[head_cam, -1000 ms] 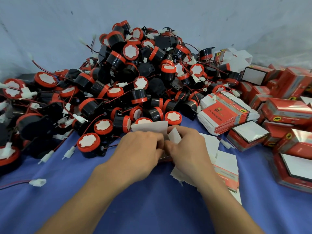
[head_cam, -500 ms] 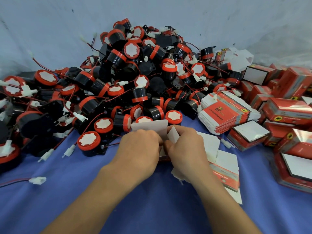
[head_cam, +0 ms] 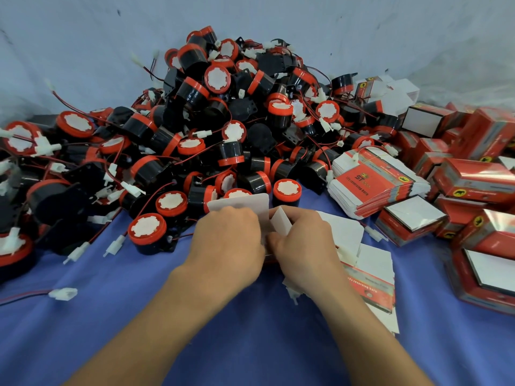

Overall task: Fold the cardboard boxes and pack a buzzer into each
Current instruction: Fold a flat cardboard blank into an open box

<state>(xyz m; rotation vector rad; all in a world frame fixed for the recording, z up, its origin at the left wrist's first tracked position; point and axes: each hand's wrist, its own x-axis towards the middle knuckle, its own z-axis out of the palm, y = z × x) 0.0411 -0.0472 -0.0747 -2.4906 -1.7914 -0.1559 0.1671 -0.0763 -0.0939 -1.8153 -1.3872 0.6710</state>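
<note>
One half-folded cardboard box sits between my left grip and right grip, both curled tight on it, low over the blue worktop just in front of the buzzer pile. Two white flaps stand untucked; I judge an uneven squeeze could crease one, or the card could slip and spring flat.

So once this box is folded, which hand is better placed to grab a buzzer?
Probably the left hand: the buzzer pile spreads ahead and to its left, with a loose buzzer close by. The right hand sits over the flat boxes and could steady the cardboard box.
</note>
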